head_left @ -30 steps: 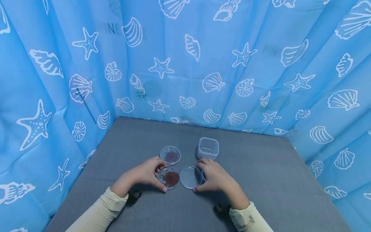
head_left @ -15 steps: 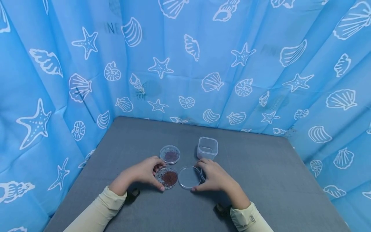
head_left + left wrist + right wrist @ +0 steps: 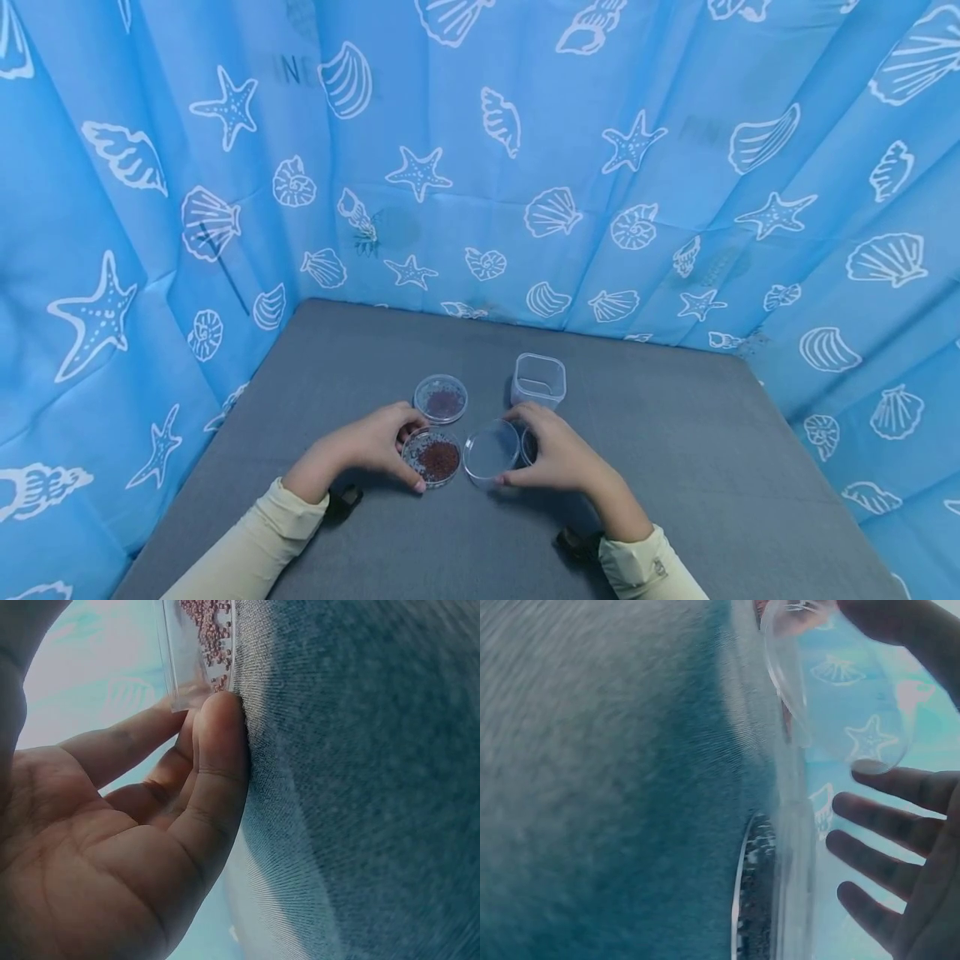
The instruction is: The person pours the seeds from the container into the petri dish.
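My left hand (image 3: 375, 443) grips the edge of a petri dish (image 3: 431, 457) of reddish-brown granules, thumb in front and fingers behind. Its rim and granules show at the top of the left wrist view, where the dish (image 3: 201, 645) meets the thumb tip. A clear petri dish lid (image 3: 491, 448) is pinched between thumb and index finger of my right hand (image 3: 558, 450). In the right wrist view the lid (image 3: 840, 697) tilts off the table, the other fingers spread apart. A dish of dark granules (image 3: 529, 446) sits partly hidden behind my right hand.
Behind the left-hand dish stands another petri dish (image 3: 440, 400) with purplish-brown granules. A clear square plastic tub (image 3: 538, 383) is at the back right of the dishes. The grey table (image 3: 675, 467) ends against a blue shell-patterned curtain (image 3: 480, 217).
My right hand has raised and tilted the clear lid, which lay flat on the table before. My left hand and its dish have barely moved.
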The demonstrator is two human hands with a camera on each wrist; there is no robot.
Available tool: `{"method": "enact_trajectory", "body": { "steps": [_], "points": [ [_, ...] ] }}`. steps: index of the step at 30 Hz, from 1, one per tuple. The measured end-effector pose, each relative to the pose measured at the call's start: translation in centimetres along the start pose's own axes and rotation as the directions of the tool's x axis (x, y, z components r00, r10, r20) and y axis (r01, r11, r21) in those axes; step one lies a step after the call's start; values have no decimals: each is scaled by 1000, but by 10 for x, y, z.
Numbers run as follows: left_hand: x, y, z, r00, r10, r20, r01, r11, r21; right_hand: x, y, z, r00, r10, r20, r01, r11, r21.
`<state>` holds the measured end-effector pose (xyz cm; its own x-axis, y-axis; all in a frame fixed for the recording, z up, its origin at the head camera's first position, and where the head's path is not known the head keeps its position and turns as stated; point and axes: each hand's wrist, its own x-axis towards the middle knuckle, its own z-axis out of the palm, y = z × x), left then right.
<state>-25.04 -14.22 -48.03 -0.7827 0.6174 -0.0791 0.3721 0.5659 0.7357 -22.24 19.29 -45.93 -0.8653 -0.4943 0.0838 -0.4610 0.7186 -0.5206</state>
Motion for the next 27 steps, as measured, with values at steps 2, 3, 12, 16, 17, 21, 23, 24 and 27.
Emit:
{"method": "enact_trajectory", "body": {
  "steps": [2, 3, 12, 16, 17, 21, 23, 24, 27],
  "points": [
    [1, 0, 0, 1000, -1, -1, 1, 1000, 3, 0, 0, -1, 1000, -13, -28, 15, 998, 62],
    [1, 0, 0, 1000, -1, -1, 1, 1000, 5, -1, 0, -1, 999, -23, -45, 28, 995, 93],
    [0, 0, 0, 1000, -2, 6, 2, 1000, 4, 3, 0, -1, 978, -163, -129, 201, 902, 382],
    [0, 0, 1, 1000, -4, 7, 4, 1000, 8, 5, -3, 0, 970, -207, -124, 241, 854, 461],
    [0, 0, 1, 1000, -6, 8, 6, 1000, 8, 5, -3, 1, 970, -210, -122, 243, 845, 477],
    [0, 0, 1, 1000, -11, 4, 11, 1000, 8, 7, -7, 3, 973, -212, -89, 228, 845, 483],
    [0, 1, 0, 1000, -16, -2, 16, 1000, 12, 8, -10, 4, 975, -212, -68, 220, 865, 451],
    [0, 1, 0, 1000, -19, -4, 19, 1000, 14, 9, -12, 5, 975, -214, -57, 218, 883, 415],
    [0, 2, 0, 1000, -26, -6, 26, 1000, 17, 12, -20, 7, 976, -218, -22, 214, 929, 302]
  ]
}}
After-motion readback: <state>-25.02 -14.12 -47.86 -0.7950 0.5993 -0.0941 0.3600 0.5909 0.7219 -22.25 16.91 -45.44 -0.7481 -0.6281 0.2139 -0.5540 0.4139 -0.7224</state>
